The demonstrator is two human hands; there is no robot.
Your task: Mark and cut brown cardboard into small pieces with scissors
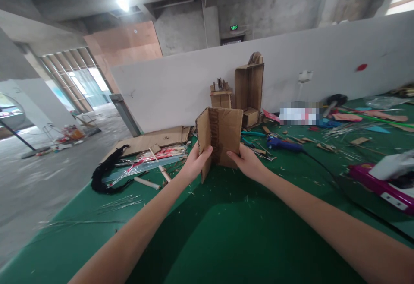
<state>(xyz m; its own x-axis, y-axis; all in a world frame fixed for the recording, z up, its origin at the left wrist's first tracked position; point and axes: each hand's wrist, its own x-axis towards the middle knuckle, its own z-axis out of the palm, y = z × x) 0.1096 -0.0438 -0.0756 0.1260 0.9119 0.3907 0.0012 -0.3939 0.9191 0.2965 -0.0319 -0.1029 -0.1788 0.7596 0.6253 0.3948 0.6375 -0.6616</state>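
Between my two hands a folded piece of cardboard (pixel 228 135) stands upright over the green table, bent into a narrow left panel and a wider right panel. My left hand (pixel 196 161) grips the left panel low down, its thumb on the inner face. On the lower right edge my right hand (pixel 247 161) is closed, thumb in front and the other fingers hidden behind. Just beyond stand an open tall cardboard box (pixel 248 89) and a smaller cardboard piece (pixel 221 98) with thin sticks on top.
Left on the green table (pixel 226 241) lie a black fuzzy strip (pixel 105 174), wooden sticks (pixel 147 183) and a flat cardboard sheet (pixel 155 139). At right are a blue glue gun (pixel 284 145) with its cord and a magenta device (pixel 381 189). A white partition (pixel 181 81) rises behind.
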